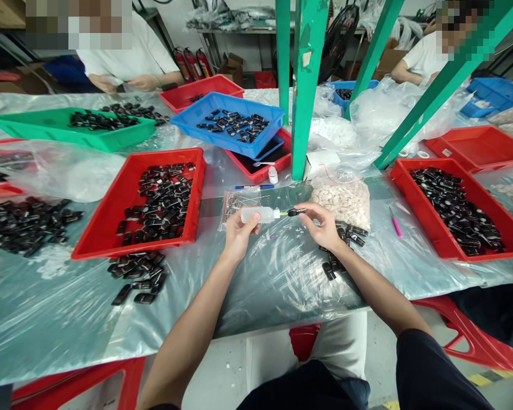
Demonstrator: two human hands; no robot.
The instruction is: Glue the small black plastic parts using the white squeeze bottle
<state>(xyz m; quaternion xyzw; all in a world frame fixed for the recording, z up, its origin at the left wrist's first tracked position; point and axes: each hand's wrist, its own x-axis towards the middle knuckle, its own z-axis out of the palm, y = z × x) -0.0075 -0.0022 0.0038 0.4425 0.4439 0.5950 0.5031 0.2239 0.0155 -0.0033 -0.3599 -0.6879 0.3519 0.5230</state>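
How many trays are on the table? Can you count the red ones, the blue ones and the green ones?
Red trays: 6
Blue trays: 3
Green trays: 1
Total: 10
One red tray lies half under plastic at the far left; another sits beneath a blue tray.

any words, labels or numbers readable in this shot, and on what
No text is readable.
White sticker on the far red tray: too small to read.
Pale label on the far-right blue tray: blurred.
Squeeze bottle in the left hand: no label shows.
Black part in the right hand: no marking shows.
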